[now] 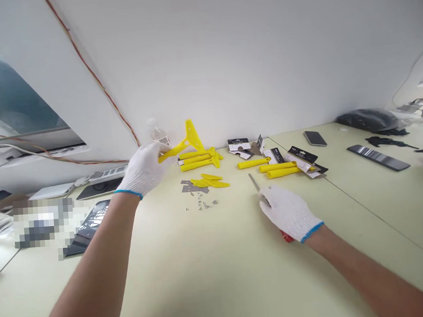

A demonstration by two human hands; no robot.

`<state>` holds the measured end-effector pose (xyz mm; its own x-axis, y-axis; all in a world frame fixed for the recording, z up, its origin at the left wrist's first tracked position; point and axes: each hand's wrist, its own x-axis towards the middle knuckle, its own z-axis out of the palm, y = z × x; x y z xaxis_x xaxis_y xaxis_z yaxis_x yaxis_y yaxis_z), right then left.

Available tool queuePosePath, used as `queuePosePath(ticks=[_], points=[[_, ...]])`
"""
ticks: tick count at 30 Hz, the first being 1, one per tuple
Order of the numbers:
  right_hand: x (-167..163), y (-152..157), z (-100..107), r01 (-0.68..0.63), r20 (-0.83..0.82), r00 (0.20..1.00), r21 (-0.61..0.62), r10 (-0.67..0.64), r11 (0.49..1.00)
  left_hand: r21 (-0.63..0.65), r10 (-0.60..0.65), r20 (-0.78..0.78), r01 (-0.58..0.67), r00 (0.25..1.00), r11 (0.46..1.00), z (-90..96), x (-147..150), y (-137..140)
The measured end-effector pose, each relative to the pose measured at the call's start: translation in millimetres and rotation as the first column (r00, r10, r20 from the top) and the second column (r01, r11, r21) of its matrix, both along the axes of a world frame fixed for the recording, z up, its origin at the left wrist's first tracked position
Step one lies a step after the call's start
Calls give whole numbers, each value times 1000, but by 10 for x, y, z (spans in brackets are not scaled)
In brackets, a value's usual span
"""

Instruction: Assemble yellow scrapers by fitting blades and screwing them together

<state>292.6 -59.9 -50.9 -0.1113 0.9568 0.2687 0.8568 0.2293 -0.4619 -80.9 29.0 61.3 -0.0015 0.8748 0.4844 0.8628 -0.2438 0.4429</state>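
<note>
Scraper (180, 148) is held up in the left hand (145, 167), at 11 o'clock from the screws (206, 206); its head is pointed toward about 1 o'clock. Left grip is clamped on the lower handle, fingers wrapped. Right grip, on the right hand (288, 211) at 3 o'clock, is closed around a tool (254, 182); metal shaft is aimed at 11 o'clock, and some red is seen below the glove.

Scraper is judged light, stiff plastic, hard to break but smooth, so some slip may be had in a knit glove. Best taken by the handle, near the neck if the head is to be kept from twisting. Holes are seen in the flat head.

Screws are tiny and easily scattered; best pinched singly. Blades (190, 188) at 11 o'clock look thin, maybe sharp: to be lifted by the flats. Yellow parts (207, 181) at 12 o'clock look light and rigid. More scrapers (197, 166) are piled behind them; handles (253, 163) and cards (238, 141) are laid around 1 to 2 o'clock on the worktop (203, 264).
</note>
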Motion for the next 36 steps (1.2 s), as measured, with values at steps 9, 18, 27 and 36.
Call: queuePosePath(ticks=[9,18,27,36], points=[[-1103,1003,246,-144,54,988,-4,144,990,-69,66,276,-49,959,996,-121,-159,-408],[-1824,1824,140,-257,-262,944,-202,201,945,-133,79,263,-45,962,990,-12,-196,-534],[-1841,1994,221,-466,-828,556,-240,71,852,-154,49,262,-8,964,988,-95,-245,-454],[-1747,1735,366,-501,-825,563,-300,42,812,-242,86,281,-16,956,970,-80,-200,-476]])
